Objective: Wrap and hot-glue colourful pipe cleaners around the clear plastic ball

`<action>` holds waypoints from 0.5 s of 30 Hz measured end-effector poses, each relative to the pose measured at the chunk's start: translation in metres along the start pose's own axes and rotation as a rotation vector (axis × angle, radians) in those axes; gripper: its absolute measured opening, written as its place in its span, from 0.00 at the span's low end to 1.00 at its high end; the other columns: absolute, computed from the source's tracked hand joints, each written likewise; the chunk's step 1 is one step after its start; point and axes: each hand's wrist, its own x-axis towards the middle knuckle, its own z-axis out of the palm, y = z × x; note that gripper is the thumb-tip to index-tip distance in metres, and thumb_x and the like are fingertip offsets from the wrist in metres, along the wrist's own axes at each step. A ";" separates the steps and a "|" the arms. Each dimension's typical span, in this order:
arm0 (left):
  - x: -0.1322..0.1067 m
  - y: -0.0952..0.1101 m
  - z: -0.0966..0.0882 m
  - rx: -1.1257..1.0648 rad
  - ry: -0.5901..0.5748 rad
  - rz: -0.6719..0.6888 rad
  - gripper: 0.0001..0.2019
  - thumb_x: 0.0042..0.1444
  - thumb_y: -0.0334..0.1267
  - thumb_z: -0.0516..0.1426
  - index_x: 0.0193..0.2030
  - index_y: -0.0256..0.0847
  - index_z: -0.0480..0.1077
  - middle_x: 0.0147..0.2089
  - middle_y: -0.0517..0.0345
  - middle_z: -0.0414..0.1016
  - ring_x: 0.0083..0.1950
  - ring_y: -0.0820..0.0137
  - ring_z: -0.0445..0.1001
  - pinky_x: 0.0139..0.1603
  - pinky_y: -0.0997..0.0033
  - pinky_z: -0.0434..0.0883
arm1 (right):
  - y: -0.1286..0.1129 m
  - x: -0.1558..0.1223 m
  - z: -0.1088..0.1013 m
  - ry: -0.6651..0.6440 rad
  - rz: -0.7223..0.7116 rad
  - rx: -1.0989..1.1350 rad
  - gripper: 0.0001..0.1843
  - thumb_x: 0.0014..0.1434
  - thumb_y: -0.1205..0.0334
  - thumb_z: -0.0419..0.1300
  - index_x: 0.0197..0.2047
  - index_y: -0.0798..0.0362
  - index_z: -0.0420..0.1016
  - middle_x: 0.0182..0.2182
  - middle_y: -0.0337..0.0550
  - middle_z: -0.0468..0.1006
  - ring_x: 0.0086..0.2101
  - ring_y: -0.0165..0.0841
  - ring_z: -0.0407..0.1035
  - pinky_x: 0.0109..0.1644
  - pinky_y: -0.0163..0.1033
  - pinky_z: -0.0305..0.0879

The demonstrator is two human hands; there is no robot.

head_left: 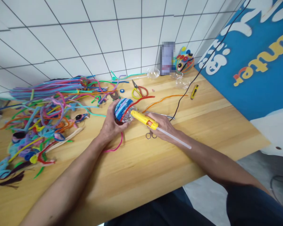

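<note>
My left hand [112,124] is closed around a clear ball [124,110] partly covered with rows of blue, lilac and red pipe cleaner. A red pipe cleaner [143,98] sticks out from the ball to the right. In my right hand [163,125] is a yellow glue gun [143,119], its front end at the ball's bare, see-through side. A clear glue stick [175,138] juts from the gun's back, over my wrist. My right fingers are partly hidden behind the gun. Below it lie small scissors [151,135], and a pink pipe cleaner [118,146] curves under my left hand.
Loose pipe cleaners [49,119] in many colours heap up on the left of the table [202,131]. Yellow-and-red scissors [139,91], pliers [114,95], clear domes [153,72], a decorated ball [184,61] and a yellow cutter [194,92] lie farther back. A black cord [191,82] crosses the right side.
</note>
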 end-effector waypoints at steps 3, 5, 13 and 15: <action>0.001 0.002 0.000 -0.011 0.005 0.012 0.55 0.56 0.56 0.76 0.82 0.54 0.52 0.79 0.41 0.62 0.80 0.44 0.67 0.81 0.36 0.67 | 0.000 0.000 -0.001 -0.017 0.003 0.021 0.06 0.76 0.59 0.57 0.48 0.49 0.75 0.35 0.39 0.80 0.34 0.34 0.73 0.40 0.39 0.64; 0.001 0.004 0.000 -0.021 0.007 0.008 0.53 0.57 0.57 0.76 0.82 0.54 0.53 0.79 0.41 0.62 0.80 0.45 0.67 0.82 0.37 0.68 | 0.000 0.001 -0.001 -0.060 -0.035 0.030 0.06 0.75 0.58 0.58 0.47 0.49 0.75 0.35 0.40 0.80 0.35 0.34 0.73 0.40 0.39 0.64; 0.001 0.003 -0.001 -0.022 0.008 0.010 0.54 0.55 0.58 0.76 0.82 0.54 0.54 0.78 0.41 0.63 0.80 0.44 0.68 0.81 0.35 0.68 | 0.000 -0.001 -0.002 -0.071 -0.031 0.016 0.05 0.74 0.60 0.59 0.48 0.49 0.76 0.36 0.40 0.81 0.35 0.34 0.74 0.39 0.39 0.65; 0.001 0.001 0.000 -0.007 0.012 0.017 0.54 0.56 0.58 0.76 0.82 0.54 0.54 0.78 0.40 0.63 0.79 0.43 0.68 0.81 0.34 0.68 | 0.000 -0.001 -0.002 -0.075 -0.031 0.012 0.05 0.73 0.60 0.59 0.48 0.49 0.76 0.35 0.41 0.82 0.35 0.35 0.75 0.39 0.40 0.66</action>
